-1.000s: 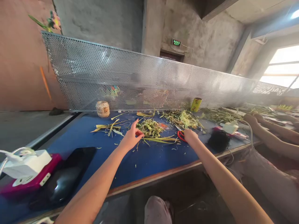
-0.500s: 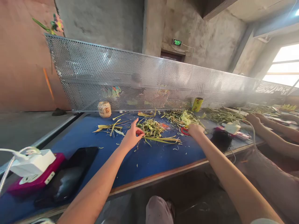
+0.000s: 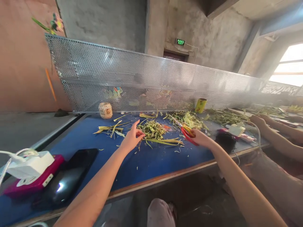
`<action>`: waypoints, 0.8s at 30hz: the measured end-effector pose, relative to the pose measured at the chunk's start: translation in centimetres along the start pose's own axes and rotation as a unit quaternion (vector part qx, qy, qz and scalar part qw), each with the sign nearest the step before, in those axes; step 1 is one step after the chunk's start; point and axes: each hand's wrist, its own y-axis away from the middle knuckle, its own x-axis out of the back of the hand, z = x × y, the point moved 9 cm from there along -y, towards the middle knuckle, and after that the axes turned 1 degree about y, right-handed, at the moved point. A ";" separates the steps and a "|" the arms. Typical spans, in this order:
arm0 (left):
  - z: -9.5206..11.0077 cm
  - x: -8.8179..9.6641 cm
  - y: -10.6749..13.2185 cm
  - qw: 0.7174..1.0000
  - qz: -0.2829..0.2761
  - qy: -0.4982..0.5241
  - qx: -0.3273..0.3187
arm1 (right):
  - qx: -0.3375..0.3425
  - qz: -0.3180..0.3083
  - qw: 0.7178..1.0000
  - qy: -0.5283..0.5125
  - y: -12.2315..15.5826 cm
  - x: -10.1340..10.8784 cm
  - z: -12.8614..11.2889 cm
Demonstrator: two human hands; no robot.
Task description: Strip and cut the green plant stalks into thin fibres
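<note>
My right hand [image 3: 201,137] is closed round the handles of a pair of scissors [image 3: 187,132], red and yellow, held up over the table. Their metal blades point up and left toward a heap of dried leaves and stalks [image 3: 190,119]. At the left edge of a pile of small cut plant bits [image 3: 153,130] is my left hand [image 3: 132,137], one finger raised and the others loosely curled apart from it; I see nothing held there. Long pale stalks [image 3: 165,141] lie along the front of the pile, and more dry strips [image 3: 111,129] lie left of my left hand.
A twine-wrapped jar [image 3: 105,110] and a yellow-green can [image 3: 200,105] stand by the perforated metal screen [image 3: 132,75]. A black phone [image 3: 71,176] and a magenta power strip [image 3: 35,179] with a white plug occupy the left. A co-worker's arms [image 3: 276,135] reach in from the right.
My right hand has lifted the scissors off the heap and drawn them back to the right, so their blades now show. My left hand has barely moved.
</note>
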 end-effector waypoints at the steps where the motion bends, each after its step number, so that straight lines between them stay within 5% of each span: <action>1: 0.0 0.0 0.0 1.000 0.001 0.009 0.002 | 0.011 -0.015 1.000 0.019 0.7 -0.5 -0.5; 5: 0.2 0.0 0.0 0.999 0.004 0.040 0.002 | 0.062 -0.054 0.994 0.074 4.2 -2.3 -2.9; 10: 1.0 -0.1 0.2 0.998 -0.001 0.060 0.001 | 0.043 -0.056 0.985 0.158 7.2 -3.3 -4.7; 24: 1.8 0.0 0.4 0.999 -0.003 0.034 -0.011 | 0.047 -0.040 0.982 0.178 7.1 -3.7 -7.4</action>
